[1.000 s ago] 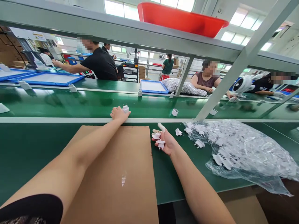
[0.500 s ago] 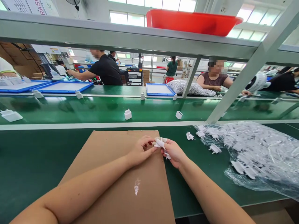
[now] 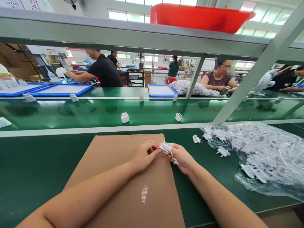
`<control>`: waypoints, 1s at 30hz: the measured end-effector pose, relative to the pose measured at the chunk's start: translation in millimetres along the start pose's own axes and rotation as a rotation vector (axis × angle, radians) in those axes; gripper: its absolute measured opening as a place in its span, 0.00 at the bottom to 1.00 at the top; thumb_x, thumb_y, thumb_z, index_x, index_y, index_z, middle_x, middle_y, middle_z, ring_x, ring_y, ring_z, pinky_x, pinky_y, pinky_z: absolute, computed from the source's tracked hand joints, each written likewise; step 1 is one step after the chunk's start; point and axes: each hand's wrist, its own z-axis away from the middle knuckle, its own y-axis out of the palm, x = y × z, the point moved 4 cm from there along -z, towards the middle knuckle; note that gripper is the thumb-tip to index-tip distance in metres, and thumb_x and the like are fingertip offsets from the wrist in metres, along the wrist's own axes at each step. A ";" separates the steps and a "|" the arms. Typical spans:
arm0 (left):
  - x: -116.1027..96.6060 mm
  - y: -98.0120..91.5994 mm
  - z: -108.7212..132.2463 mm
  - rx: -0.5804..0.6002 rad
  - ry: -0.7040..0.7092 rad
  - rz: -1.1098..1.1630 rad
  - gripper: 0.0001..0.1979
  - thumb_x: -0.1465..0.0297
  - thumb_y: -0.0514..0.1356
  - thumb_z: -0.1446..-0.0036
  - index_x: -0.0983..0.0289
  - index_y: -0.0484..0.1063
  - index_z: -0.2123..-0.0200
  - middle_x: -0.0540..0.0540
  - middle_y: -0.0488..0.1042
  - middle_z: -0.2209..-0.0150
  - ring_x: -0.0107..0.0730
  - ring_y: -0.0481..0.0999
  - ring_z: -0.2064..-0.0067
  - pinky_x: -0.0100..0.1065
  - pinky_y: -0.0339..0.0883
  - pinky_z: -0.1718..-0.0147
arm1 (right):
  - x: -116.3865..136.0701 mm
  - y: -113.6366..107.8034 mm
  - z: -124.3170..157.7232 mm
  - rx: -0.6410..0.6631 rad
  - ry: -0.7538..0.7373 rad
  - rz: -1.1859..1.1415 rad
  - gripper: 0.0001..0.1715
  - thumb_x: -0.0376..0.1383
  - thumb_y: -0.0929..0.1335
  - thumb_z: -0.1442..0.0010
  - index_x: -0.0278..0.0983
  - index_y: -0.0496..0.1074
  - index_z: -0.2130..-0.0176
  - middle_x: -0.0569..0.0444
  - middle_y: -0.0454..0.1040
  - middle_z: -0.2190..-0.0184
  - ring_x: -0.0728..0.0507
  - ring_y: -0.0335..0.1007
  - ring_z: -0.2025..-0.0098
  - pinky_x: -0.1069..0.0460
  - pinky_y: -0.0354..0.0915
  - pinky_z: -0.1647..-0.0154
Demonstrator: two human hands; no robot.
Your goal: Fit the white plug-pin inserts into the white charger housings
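Note:
Over the far right edge of a brown cardboard sheet (image 3: pixel 123 177), my two hands meet at a small white plastic plug part (image 3: pixel 165 147). My left hand (image 3: pixel 145 155) pinches its near end between thumb and fingers. The other end is gripped by my right hand (image 3: pixel 184 159), which wears white fingertip covers. A second white plug part (image 3: pixel 175 161) with pins pokes out below my right fingers, tucked into the same hand. Fingers partly hide both parts. Loose plug parts lie to the right, one (image 3: pixel 196 139) near the belt edge and another (image 3: pixel 223 151) beside the clear plastic bag (image 3: pixel 273 158) full of them.
White chargers (image 3: pixel 124 117) stand spaced along the green conveyor belt (image 3: pixel 152 110) ahead. A slanted metal post (image 3: pixel 247 79) and a shelf beam (image 3: pixel 133 34) cross above, with a red tray (image 3: pixel 199 19) on top. Co-workers sit beyond, near blue-rimmed trays (image 3: pixel 161 91).
The chargers on the belt have shifted left. Both hands stay together at the plug part, which has turned slightly between the fingers. The view has moved a little.

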 end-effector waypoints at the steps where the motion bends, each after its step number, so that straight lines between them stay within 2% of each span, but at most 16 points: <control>1: 0.1 0.1 0.3 0.004 -0.004 -0.005 0.18 0.53 0.62 0.39 0.63 0.74 0.67 0.57 0.74 0.59 0.31 0.69 0.68 0.33 0.63 0.70 | -0.4 -0.5 0.0 -0.011 0.001 0.002 0.20 0.40 0.78 0.63 0.33 0.77 0.69 0.59 0.66 0.79 0.56 0.51 0.80 0.57 0.45 0.80; 6: 3.7 1.8 1.3 0.042 -0.027 -0.011 0.18 0.53 0.63 0.41 0.63 0.73 0.68 0.56 0.74 0.62 0.29 0.66 0.71 0.32 0.62 0.71 | 0.8 -1.0 2.1 -0.026 0.000 0.016 0.19 0.37 0.77 0.62 0.34 0.79 0.67 0.59 0.67 0.79 0.55 0.49 0.79 0.57 0.44 0.80; 15: 3.3 1.6 0.8 0.066 -0.030 -0.036 0.15 0.56 0.62 0.40 0.63 0.74 0.68 0.56 0.75 0.64 0.32 0.69 0.68 0.32 0.62 0.70 | 2.6 -0.2 2.7 -0.014 -0.047 0.104 0.18 0.39 0.77 0.61 0.34 0.80 0.67 0.58 0.69 0.78 0.55 0.48 0.79 0.55 0.44 0.79; 25: 3.2 1.8 0.8 0.079 -0.029 -0.043 0.12 0.60 0.63 0.41 0.64 0.74 0.68 0.56 0.75 0.64 0.33 0.71 0.66 0.33 0.63 0.68 | -1.9 -1.1 -0.4 0.005 -0.088 0.164 0.26 0.45 0.78 0.60 0.32 0.79 0.62 0.57 0.70 0.76 0.55 0.48 0.78 0.55 0.42 0.77; 30: 3.2 1.9 0.7 0.084 -0.021 -0.044 0.10 0.62 0.62 0.41 0.64 0.74 0.68 0.56 0.75 0.63 0.34 0.72 0.64 0.33 0.64 0.66 | 1.8 1.1 4.0 0.001 -0.102 0.186 0.25 0.43 0.77 0.61 0.32 0.79 0.63 0.56 0.72 0.73 0.54 0.51 0.76 0.55 0.45 0.75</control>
